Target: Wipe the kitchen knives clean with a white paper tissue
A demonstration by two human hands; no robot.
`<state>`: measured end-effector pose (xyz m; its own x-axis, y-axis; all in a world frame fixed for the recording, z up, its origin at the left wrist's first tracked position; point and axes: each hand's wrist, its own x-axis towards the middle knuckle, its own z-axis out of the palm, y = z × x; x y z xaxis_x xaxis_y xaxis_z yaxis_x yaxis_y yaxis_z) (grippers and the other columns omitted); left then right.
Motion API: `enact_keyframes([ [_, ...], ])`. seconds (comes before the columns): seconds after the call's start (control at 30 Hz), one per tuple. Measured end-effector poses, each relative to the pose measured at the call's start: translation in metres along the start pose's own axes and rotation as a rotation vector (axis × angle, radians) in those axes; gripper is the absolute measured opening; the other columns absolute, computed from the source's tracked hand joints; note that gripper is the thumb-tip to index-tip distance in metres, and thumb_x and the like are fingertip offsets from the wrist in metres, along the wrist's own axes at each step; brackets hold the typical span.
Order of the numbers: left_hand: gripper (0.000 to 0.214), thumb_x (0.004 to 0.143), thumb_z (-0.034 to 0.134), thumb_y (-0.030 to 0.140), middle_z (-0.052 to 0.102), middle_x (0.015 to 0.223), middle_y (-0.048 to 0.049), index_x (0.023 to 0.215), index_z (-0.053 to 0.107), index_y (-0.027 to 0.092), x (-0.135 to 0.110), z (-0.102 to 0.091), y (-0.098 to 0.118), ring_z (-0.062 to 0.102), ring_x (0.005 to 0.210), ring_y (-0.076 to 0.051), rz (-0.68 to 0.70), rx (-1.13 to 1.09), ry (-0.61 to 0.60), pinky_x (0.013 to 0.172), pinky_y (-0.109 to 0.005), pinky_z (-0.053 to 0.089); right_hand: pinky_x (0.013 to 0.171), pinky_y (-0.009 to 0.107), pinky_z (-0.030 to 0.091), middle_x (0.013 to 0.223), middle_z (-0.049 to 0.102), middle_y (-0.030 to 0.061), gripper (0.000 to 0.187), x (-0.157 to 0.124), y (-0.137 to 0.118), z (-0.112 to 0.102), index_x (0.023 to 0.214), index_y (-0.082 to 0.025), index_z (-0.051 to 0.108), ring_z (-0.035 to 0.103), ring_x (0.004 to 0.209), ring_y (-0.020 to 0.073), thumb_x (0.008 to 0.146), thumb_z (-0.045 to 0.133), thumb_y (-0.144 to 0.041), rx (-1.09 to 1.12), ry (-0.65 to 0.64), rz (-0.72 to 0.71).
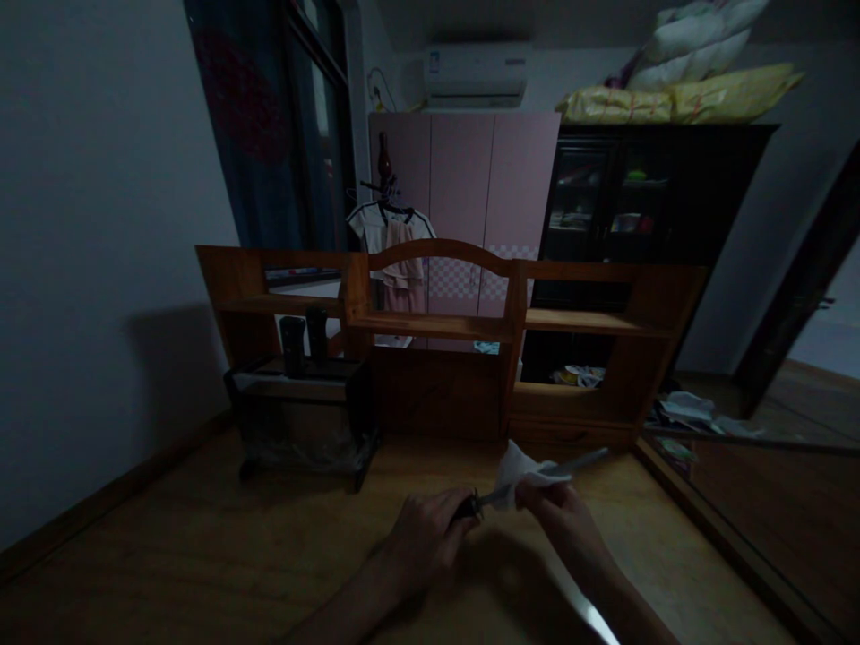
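My left hand [430, 533] is closed around the dark handle of a knife [578, 463], whose pale blade points right and slightly up over the wooden desk [202, 546]. My right hand [557, 506] pinches a crumpled white tissue [520, 470] wrapped round the blade near the handle. Both hands hover just above the desk surface, near its middle front.
A wooden shelf unit [436, 322] stands at the back of the desk. A dark knife rack [302, 417] holding two black handles sits at the back left. Behind are a pink wardrobe [470, 179], a dark cabinet [638, 206] and a curtained window [269, 125]. The desk's right edge [726, 537] drops to the floor.
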<state>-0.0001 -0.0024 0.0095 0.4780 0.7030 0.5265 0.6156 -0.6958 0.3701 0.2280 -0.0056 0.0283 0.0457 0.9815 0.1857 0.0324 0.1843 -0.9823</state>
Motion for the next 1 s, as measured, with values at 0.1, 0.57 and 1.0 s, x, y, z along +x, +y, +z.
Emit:
enact_keyframes([
  [0.1, 0.029, 0.087, 0.054, 0.027, 0.068, 0.102, -0.0058, 0.115, 0.055, 0.021, -0.001, 0.002, -0.001, 0.065, 0.086, -0.021, -0.030, 0.014, 0.025, 0.078, -0.034, 0.051, 0.069, 0.028, 0.047, 0.073, 0.066, 0.0023, 0.021, 0.012, 0.013, -0.012, 0.076, -0.017, 0.069, 0.059, 0.071, 0.0177, 0.068, 0.075, -0.036, 0.208, 0.116, 0.006],
  [0.57, 0.028, 0.088, 0.050, 0.026, 0.069, 0.101, -0.0048, 0.116, 0.054, 0.024, -0.001, 0.005, -0.004, 0.066, 0.084, -0.020, -0.124, 0.081, 0.084, 0.074, -0.031, 0.050, 0.104, 0.038, 0.040, 0.110, 0.068, 0.0087, 0.034, 0.009, 0.023, 0.007, 0.100, -0.017, 0.071, 0.060, 0.109, 0.0250, 0.068, 0.078, -0.027, 0.639, -0.147, 0.157],
  [1.0, 0.033, 0.084, 0.053, 0.020, 0.069, 0.100, -0.0049, 0.117, 0.054, 0.023, -0.001, 0.005, -0.004, 0.066, 0.085, -0.021, -0.108, 0.080, 0.051, 0.075, -0.031, 0.050, 0.096, 0.037, 0.046, 0.100, 0.071, 0.0078, 0.027, 0.008, 0.031, 0.010, 0.092, -0.019, 0.071, 0.066, 0.097, 0.0229, 0.069, 0.076, -0.031, 0.597, -0.092, 0.207],
])
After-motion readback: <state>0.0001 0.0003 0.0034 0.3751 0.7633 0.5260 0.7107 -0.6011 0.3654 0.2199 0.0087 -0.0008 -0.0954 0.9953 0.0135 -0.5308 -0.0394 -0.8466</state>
